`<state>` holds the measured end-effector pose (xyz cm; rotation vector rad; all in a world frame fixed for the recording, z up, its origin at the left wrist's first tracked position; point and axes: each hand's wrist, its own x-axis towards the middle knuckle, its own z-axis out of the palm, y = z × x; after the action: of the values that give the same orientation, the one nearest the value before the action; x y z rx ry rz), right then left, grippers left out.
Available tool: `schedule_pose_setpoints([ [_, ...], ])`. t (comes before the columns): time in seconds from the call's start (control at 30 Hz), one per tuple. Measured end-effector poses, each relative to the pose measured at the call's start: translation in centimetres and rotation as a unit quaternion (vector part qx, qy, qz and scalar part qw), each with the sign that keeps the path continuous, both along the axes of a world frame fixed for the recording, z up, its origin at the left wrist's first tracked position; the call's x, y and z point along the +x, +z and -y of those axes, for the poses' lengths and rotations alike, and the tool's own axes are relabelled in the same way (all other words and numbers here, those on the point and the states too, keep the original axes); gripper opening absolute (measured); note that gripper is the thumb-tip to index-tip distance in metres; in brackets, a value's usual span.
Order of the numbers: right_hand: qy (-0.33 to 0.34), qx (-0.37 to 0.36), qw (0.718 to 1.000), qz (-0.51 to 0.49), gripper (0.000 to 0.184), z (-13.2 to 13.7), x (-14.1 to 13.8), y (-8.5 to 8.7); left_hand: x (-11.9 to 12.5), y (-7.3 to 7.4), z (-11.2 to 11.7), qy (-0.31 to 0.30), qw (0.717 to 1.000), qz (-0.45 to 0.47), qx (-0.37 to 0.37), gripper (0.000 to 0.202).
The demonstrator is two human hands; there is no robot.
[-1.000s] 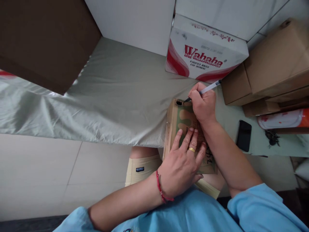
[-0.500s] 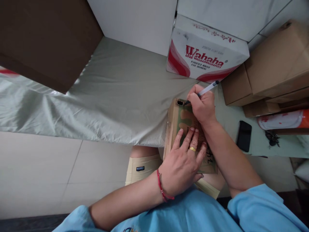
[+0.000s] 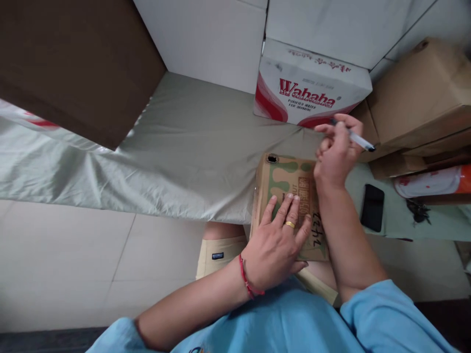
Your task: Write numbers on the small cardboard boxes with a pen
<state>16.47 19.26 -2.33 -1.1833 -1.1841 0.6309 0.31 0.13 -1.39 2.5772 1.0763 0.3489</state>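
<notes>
A small brown carton (image 3: 283,181) with a green pattern and a black filled square at its far left corner lies at the table's near edge. Handwritten digits mark its near right side. My left hand (image 3: 279,240), with a gold ring and a red wrist cord, lies flat on the carton's near half with the fingers spread. My right hand (image 3: 336,152) is lifted off the carton's far right corner and grips a white pen (image 3: 355,137) with a dark cap, which points to the right.
A grey-green cloth (image 3: 176,147) covers the table. A white and red Wahaha water box (image 3: 312,88) stands behind the carton. Brown cardboard boxes (image 3: 415,103) are stacked at the right, a dark box (image 3: 73,63) at the far left. A black phone (image 3: 372,207) lies to the right.
My right hand has lifted the pen off the carton's far left corner and swung it to the right, turning it over. The left hand stays flat on the carton.
</notes>
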Motion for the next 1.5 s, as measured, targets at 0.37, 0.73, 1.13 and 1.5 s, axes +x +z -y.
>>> schedule_pose_setpoints([
  [0.37,-0.115,-0.334,0.824,0.444,0.028,10.2,15.5,-8.1,0.0,-0.3,0.0,0.002,1.0,-0.009,0.006,0.108],
  [0.73,-0.124,-0.388,0.785,0.467,0.069,12.3,17.7,-8.1,-0.1,-0.1,0.0,0.015,1.0,-0.003,0.011,0.105],
  [1.13,-0.299,-0.526,0.682,0.411,0.099,16.9,24.5,-8.8,-0.1,-0.2,0.0,0.012,1.0,-0.006,0.019,0.105],
  [1.5,-0.297,-0.59,0.647,0.38,0.112,14.9,25.8,-8.0,0.0,-0.4,0.4,0.005,1.0,-0.003,0.018,0.103],
])
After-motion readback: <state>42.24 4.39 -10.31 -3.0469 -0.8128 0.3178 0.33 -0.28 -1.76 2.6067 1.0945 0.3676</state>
